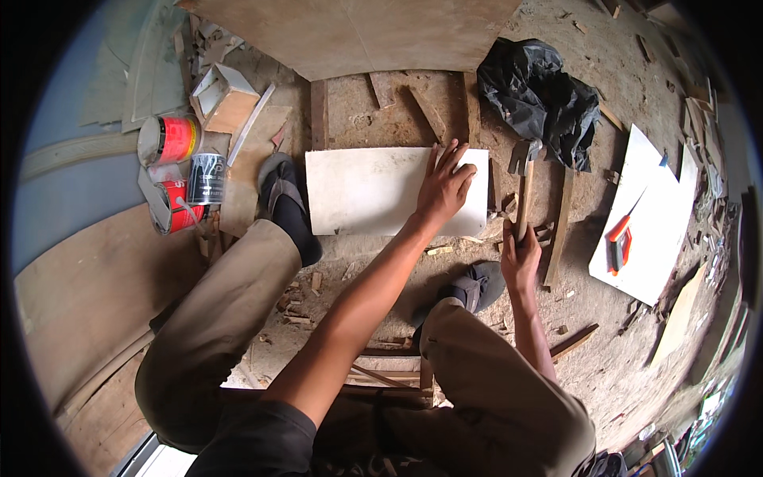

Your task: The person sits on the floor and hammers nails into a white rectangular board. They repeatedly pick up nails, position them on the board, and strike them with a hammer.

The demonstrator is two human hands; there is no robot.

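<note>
A white rectangular board (pixel 362 191) lies in front of me between my two feet, across wooden strips. My left hand (pixel 447 187) rests on its right part, fingers spread toward the far edge; no object shows in them. To the right of the board, my right hand (pixel 521 256) is closed round the wooden handle of a hammer (pixel 524 195). The hammer's head points away from me, beside a black plastic bag (pixel 536 95), and is apart from the board.
A large wooden panel (pixel 358 36) stands beyond the board. Paint cans (pixel 208 179) cluster at the left beside a small wooden box (pixel 226 99). At the right, an orange-and-black-handled tool (pixel 618 246) lies on a white sheet (pixel 656 199). Wood scraps (pixel 572 343) litter the floor.
</note>
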